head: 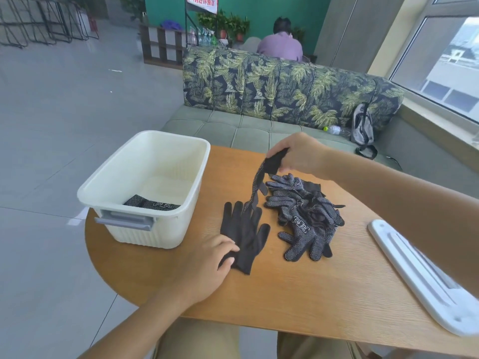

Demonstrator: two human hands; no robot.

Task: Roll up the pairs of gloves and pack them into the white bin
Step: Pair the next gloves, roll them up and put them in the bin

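Note:
A plain black glove (246,234) lies flat on the wooden table, fingers pointing away from me. My left hand (207,263) pinches its cuff at the near left corner. My right hand (298,154) holds a second dotted glove (259,182) by its cuff, lifted so that it hangs down toward the flat glove's fingers. A heap of several black gloves with white dots (305,216) sits just right of them. The white bin (181,211) stands at the table's left edge with a rolled dotted pair (151,204) in its near corner.
A long white plastic lid (420,275) lies along the table's right side under my right forearm. Behind the round wooden table (298,294) is a leaf-patterned sofa with a grey backpack (363,128) and a bottle. A person sits far behind the sofa.

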